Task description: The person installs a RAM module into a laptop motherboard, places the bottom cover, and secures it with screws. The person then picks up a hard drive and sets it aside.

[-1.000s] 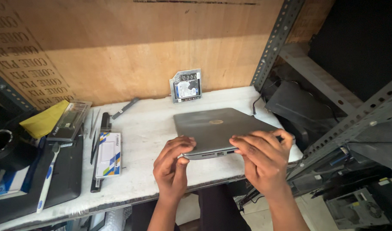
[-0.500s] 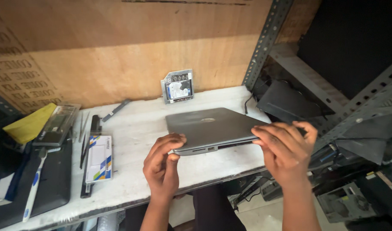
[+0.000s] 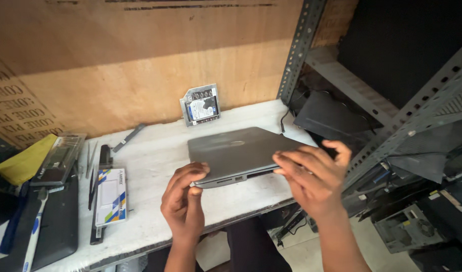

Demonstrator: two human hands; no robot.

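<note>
From the head camera, a closed grey laptop (image 3: 241, 151) lay flat on the white worktop (image 3: 155, 151), near its front edge and toward the right end. The left hand (image 3: 183, 204) gripped the laptop's near left corner, thumb on the lid and fingers curled round the front edge beside the side ports. The right hand (image 3: 314, 176) sat at the near right corner — fingers spread over the lid, thumb raised clear — so it touched the machine, though whether it clasped the edge could not be told.

Behind the laptop, a drive caddy in clear packaging (image 3: 200, 104) leaned against the wooden back panel (image 3: 140, 65). To the left lay a small white box with blue and yellow marks (image 3: 111, 195), with tweezers (image 3: 92, 176) just beside it, a clear plastic case (image 3: 59, 158) and a yellow cloth (image 3: 21, 160) further left. A perforated metal upright (image 3: 299, 48) stood at the right of the bench, dark casings (image 3: 331, 118) beyond it.
</note>
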